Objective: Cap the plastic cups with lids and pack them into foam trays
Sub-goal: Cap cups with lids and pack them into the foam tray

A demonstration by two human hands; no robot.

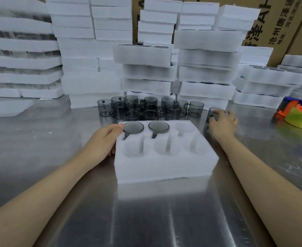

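Near the middle of the steel tabletop (146, 220) sat the foam tray (164, 166). The far-left cup (133, 127) and the far-middle cup (158, 127) were capped and seated in its back row, and four pockets were empty. The left hand (104, 141) lay relaxed against the tray's left side, thumb on the top edge, bracing rather than gripping. Just off the tray's far-right corner, the right hand (222, 123) curled its fingers over a loose cup (213, 111); whether that cup had a lid could not be told.

Packed uncapped, it would need pulling out again. A handle turned off its slot would likely leave the cup sitting proud. The light foam could skid on the slick steel under a hard push, and a careless swing might topple the cluster of cups (146, 109) along the tray's far edge.
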